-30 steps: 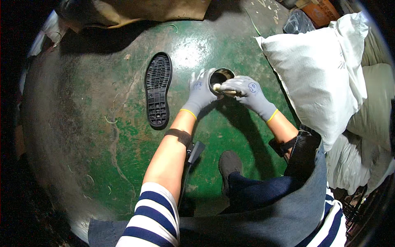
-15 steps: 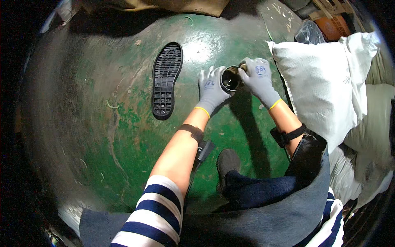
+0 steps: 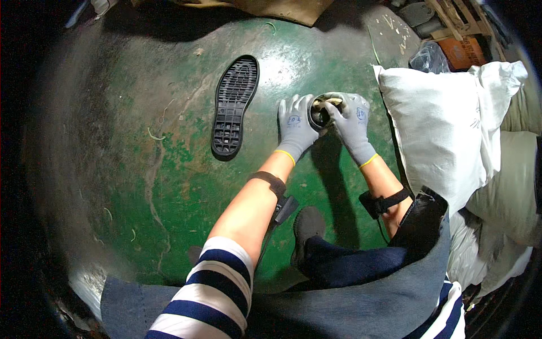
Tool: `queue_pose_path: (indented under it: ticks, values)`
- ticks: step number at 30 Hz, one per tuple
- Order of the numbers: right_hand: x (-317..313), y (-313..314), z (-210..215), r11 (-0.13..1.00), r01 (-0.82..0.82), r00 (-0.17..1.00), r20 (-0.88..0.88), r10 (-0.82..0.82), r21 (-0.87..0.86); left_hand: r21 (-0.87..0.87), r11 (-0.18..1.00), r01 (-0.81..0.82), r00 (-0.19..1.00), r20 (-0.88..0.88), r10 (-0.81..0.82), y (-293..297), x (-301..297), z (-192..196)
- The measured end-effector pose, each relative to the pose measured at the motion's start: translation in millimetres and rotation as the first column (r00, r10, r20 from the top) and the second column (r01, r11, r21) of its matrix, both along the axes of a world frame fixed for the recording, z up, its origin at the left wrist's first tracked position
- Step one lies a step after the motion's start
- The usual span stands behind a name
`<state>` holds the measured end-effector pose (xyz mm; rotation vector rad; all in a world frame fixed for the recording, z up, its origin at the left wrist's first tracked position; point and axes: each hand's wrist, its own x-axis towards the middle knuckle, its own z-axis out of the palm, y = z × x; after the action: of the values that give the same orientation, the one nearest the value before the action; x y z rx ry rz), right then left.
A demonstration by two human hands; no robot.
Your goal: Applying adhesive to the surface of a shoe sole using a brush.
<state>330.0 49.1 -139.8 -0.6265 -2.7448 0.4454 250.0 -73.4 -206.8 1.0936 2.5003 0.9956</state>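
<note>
Both my hands wear grey gloves with yellow cuffs. My left hand [image 3: 297, 120] is wrapped round the side of a dark round can [image 3: 311, 117], whose open mouth faces up and shows a shiny dark inside. My right hand [image 3: 352, 114] is closed at the can's right rim, its thumb over the mouth. Between its fingers, a small pale piece [image 3: 336, 101] sticks out at the top of the opening; its kind cannot be made out. To the left of my hands, a black shoe sole [image 3: 235, 104] lies on the green floor [image 3: 192, 186], ribbed and gridded side up.
A stuffed white sack [image 3: 437, 118] stands close to my right arm, with more sacks [image 3: 502, 175] behind it. At the far right are a clear plastic bag [image 3: 429, 57] and an orange-brown box [image 3: 464, 52]. Brown sheet material [image 3: 282, 8] hangs at the far edge. My shoe [image 3: 309, 226] is below my hands.
My right hand has shifted inward and down over the can's mouth, and the pale piece now shows across the opening. My left hand keeps hold of the can. The view has shifted slightly.
</note>
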Motion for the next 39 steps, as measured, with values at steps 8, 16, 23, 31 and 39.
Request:
queue_pose_path:
  ticks: [8,16,23,31,39]
  values:
    - [23,-12,12,0.979,-0.079,0.994,0.09,0.064,0.186,-0.067,0.998,-0.001,1.0,0.023,0.003,-7,-4,-1]
    - [7,-5,2,0.977,-0.042,0.995,-0.085,0.061,0.209,0.173,0.985,0.019,0.998,-0.07,-0.007,3,-1,-1]
    - [18,-47,13,0.99,-0.118,0.993,-0.017,0.12,0.082,0.1,0.994,-0.045,0.991,-0.119,0.056,-13,0,-39]
    - [29,-31,10,0.991,-0.059,0.998,-0.022,0.062,0.123,0.064,0.998,-0.001,1.0,-0.029,0.003,-11,0,-15]
    - [10,-8,6,0.985,-0.027,0.999,0.051,0.018,0.171,-0.059,0.997,0.053,0.998,0.045,-0.051,-10,5,-3]
